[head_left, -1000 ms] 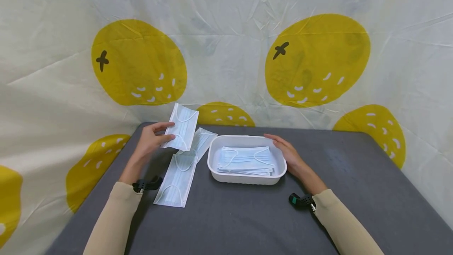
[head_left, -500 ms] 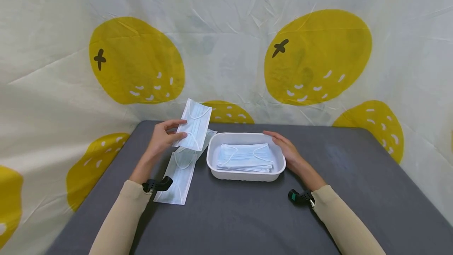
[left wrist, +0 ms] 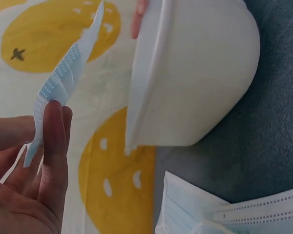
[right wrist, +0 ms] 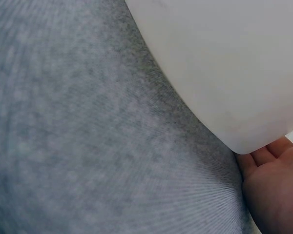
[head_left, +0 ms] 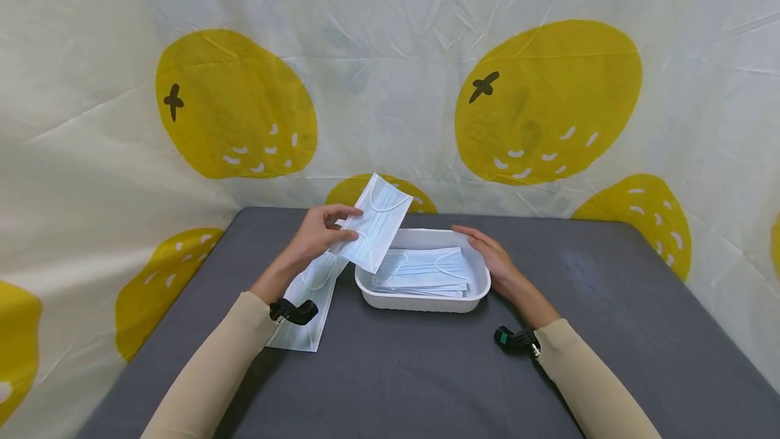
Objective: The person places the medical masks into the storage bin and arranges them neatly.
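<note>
A light-blue face mask (head_left: 379,222) with white ear loops is pinched between the thumb and fingers of my left hand (head_left: 318,234). The mask is tilted, and its lower corner hangs over the left rim of a white plastic tub (head_left: 420,303). Inside the tub lies a stack of face masks (head_left: 429,266). My right hand (head_left: 500,266) rests against the tub's right side, its fingers extended along the back right corner. In the left wrist view, the held mask (left wrist: 63,73) appears edge-on beside the tub (left wrist: 195,73).
Loose face masks (head_left: 307,307) lie left of the tub, partly hidden by my left hand and the held mask. Everything stands on a grey cloth-covered table (head_left: 414,378). A curtain (head_left: 390,100) with yellow fruit prints hangs behind the table's far edge.
My left hand has carried the pinched mask rightward from above the loose masks to the tub's left rim. The right hand and the tub have barely moved.
</note>
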`<action>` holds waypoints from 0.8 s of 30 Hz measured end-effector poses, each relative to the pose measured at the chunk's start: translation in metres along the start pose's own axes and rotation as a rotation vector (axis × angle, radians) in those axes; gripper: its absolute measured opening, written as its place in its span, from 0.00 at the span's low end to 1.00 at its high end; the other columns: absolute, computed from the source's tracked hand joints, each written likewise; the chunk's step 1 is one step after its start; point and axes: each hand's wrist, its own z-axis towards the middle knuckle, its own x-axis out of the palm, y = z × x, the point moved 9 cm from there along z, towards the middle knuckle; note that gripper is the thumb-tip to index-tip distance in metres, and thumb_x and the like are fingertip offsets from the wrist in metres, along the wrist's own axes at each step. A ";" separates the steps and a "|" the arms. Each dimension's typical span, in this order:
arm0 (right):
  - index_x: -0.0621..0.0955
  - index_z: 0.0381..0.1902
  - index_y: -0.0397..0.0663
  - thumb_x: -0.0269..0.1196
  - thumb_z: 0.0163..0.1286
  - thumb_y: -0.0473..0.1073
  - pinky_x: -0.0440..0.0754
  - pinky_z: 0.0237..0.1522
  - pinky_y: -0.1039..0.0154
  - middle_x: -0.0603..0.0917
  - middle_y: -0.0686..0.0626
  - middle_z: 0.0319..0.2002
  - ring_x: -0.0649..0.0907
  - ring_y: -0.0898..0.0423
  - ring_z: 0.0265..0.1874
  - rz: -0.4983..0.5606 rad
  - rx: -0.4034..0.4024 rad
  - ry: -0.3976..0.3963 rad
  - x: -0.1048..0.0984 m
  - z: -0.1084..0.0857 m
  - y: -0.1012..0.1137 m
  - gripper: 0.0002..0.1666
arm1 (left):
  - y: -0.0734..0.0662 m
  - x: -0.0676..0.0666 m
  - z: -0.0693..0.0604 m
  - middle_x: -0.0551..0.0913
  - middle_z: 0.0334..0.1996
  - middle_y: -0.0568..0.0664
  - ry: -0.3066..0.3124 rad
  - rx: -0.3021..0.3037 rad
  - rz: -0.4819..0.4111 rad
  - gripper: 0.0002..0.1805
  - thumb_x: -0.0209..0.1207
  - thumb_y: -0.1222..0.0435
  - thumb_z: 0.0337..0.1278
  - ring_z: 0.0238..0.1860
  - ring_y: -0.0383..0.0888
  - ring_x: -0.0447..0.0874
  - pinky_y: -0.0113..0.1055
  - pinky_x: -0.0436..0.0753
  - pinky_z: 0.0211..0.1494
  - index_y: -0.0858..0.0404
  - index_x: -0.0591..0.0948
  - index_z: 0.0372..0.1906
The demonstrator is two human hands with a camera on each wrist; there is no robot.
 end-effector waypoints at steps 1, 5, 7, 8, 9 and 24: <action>0.68 0.78 0.47 0.44 0.86 0.47 0.76 0.62 0.71 0.66 0.44 0.78 0.75 0.57 0.67 -0.001 0.001 -0.002 0.000 0.000 0.000 0.28 | -0.002 0.004 0.003 0.86 0.59 0.54 0.019 0.006 0.008 0.22 0.72 0.70 0.56 0.51 0.51 0.83 0.33 0.83 0.49 0.60 0.87 0.57; 0.67 0.78 0.46 0.44 0.86 0.45 0.77 0.61 0.70 0.67 0.43 0.77 0.74 0.51 0.69 0.004 0.003 -0.003 0.002 0.001 -0.002 0.28 | -0.007 0.020 0.014 0.87 0.57 0.53 0.098 0.033 0.048 0.21 0.72 0.71 0.55 0.58 0.50 0.80 0.37 0.82 0.57 0.60 0.88 0.55; 0.67 0.78 0.45 0.44 0.86 0.45 0.77 0.61 0.70 0.67 0.42 0.77 0.73 0.46 0.70 0.020 0.003 0.002 0.004 0.001 -0.002 0.28 | -0.009 0.028 0.020 0.87 0.57 0.53 0.144 0.039 0.065 0.21 0.73 0.71 0.54 0.58 0.51 0.81 0.40 0.82 0.58 0.60 0.88 0.55; 0.66 0.78 0.44 0.44 0.86 0.45 0.77 0.61 0.69 0.67 0.41 0.77 0.73 0.44 0.70 0.029 0.000 0.007 0.005 0.001 -0.002 0.28 | -0.010 0.032 0.022 0.87 0.57 0.53 0.175 0.043 0.073 0.21 0.73 0.71 0.54 0.58 0.52 0.82 0.42 0.83 0.58 0.60 0.88 0.55; 0.66 0.79 0.44 0.44 0.86 0.45 0.77 0.61 0.69 0.68 0.41 0.76 0.72 0.43 0.71 0.037 -0.004 0.014 0.006 0.001 -0.002 0.28 | -0.010 0.036 0.025 0.87 0.58 0.53 0.208 0.050 0.084 0.21 0.73 0.71 0.55 0.58 0.52 0.83 0.43 0.84 0.60 0.60 0.88 0.55; 0.63 0.79 0.40 0.43 0.86 0.46 0.77 0.57 0.74 0.70 0.39 0.73 0.78 0.69 0.56 0.020 0.015 -0.030 0.003 0.002 -0.005 0.30 | -0.032 0.101 0.055 0.88 0.56 0.50 0.682 0.146 0.248 0.20 0.69 0.75 0.56 0.62 0.46 0.82 0.41 0.80 0.68 0.60 0.88 0.54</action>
